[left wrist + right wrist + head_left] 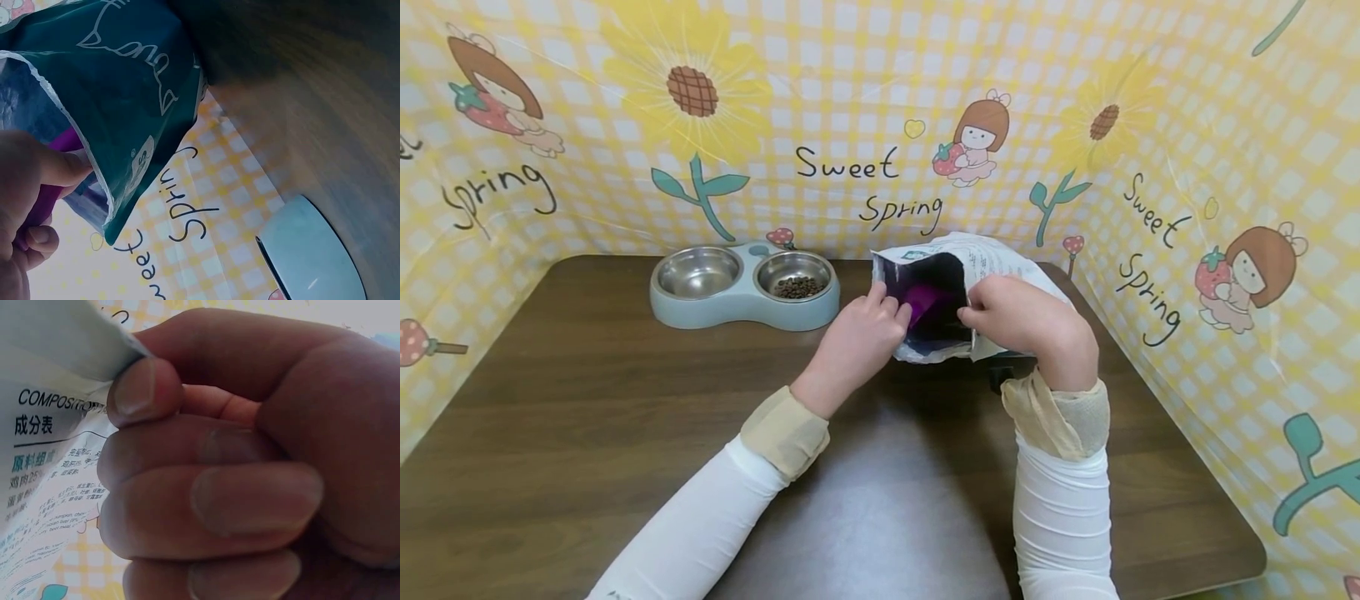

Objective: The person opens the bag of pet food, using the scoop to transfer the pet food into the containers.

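Observation:
A pet food bag [1000, 254], white on the printed side and dark green on another face [125, 62], lies with its mouth open toward the person. My left hand [863, 340] is at the left rim of the mouth. In the left wrist view its fingers [40, 169] grip the handle of a purple scoop [47, 203]. The scoop's far part shows as purple inside the dark bag; what it contains cannot be made out. My right hand [1022, 317] pinches the bag's right rim between thumb and forefinger, the other fingers curled in.
Left of the bag stands a light blue double feeder [745, 312] with two steel bowls. Brown kibble [797, 287] lies in its right bowl; the left bowl [698, 273] shows bare metal. A patterned cloth [850, 100] hangs behind and beside the wooden table [625, 417].

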